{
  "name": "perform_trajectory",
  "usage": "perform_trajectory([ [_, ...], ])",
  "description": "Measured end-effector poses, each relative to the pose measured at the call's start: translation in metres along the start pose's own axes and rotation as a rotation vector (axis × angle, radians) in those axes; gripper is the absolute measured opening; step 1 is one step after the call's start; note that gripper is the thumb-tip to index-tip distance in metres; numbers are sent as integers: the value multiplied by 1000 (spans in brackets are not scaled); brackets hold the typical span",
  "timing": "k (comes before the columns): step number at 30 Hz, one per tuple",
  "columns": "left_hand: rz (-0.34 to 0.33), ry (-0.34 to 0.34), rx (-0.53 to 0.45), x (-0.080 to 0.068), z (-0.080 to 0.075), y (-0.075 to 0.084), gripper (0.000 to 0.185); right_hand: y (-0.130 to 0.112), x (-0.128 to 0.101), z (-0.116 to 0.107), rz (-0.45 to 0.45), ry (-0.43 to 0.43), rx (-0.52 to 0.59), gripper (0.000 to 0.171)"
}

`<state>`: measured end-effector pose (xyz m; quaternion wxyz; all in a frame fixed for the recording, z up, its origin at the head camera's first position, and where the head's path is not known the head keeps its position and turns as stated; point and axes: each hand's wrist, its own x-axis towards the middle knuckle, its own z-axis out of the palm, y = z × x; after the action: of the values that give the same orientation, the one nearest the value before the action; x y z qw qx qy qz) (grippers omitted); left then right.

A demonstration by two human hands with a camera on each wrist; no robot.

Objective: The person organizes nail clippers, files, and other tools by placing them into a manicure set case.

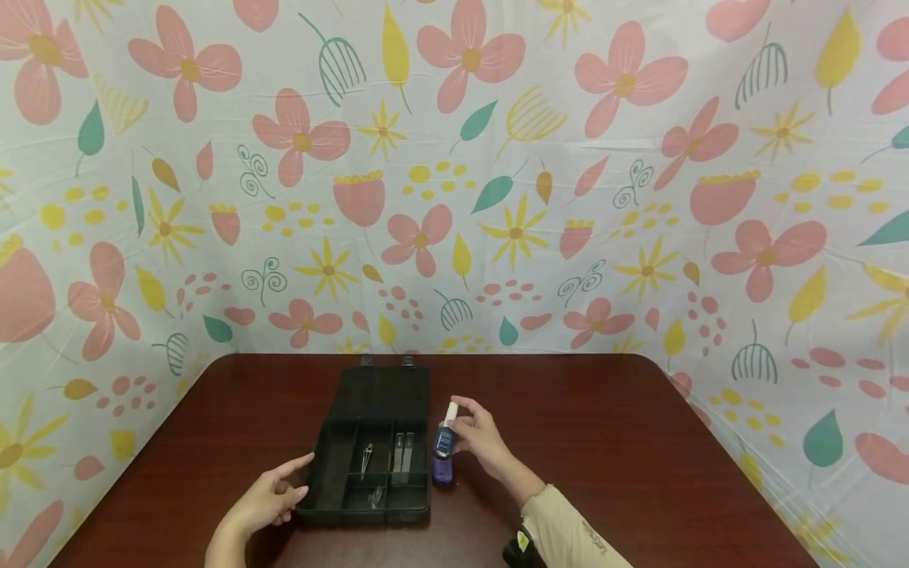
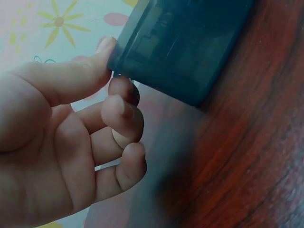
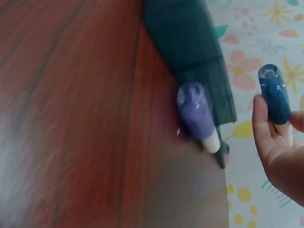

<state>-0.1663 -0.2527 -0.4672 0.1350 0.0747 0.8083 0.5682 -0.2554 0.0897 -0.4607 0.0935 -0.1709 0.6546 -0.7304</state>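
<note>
In the head view, my right hand [image 1: 485, 436] pinches a dark blue nail polish bottle [image 1: 443, 443] by its white cap. The right wrist view shows this blue bottle [image 3: 275, 97] raised off the table. Just below it in the head view, a purple nail polish bottle [image 1: 443, 471] stands beside the box's right wall. My left hand [image 1: 264, 498] touches the left side of the black compartment box [image 1: 330, 473] with thumb and index finger. Seen from the left wrist, the other fingers [image 2: 128, 164] curl loosely below the box corner.
The box's lid [image 1: 383, 392] lies folded back behind it. Inside are a slim metal tool [image 1: 367, 457], two flat silvery strips [image 1: 402, 454] and a small clear item [image 1: 375, 497]. The reddish-brown table [image 1: 568, 442] reaches back to a flower-patterned cloth [image 1: 511, 237].
</note>
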Motion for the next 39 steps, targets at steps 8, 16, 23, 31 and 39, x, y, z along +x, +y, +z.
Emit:
perform_trajectory([
  [8,-75,52,13,-1,2,2,58,-1,7,16,15,5,60,45],
  [16,-106,75,17,-1,1,0,58,-3,13,36,4,14,79,44],
  [23,-109,89,22,-1,2,0,58,-5,20,57,8,7,105,42],
  [31,-106,67,-1,-2,2,-3,60,4,26,80,42,15,143,43],
  [39,-91,79,17,0,2,1,57,6,31,106,19,29,141,40],
])
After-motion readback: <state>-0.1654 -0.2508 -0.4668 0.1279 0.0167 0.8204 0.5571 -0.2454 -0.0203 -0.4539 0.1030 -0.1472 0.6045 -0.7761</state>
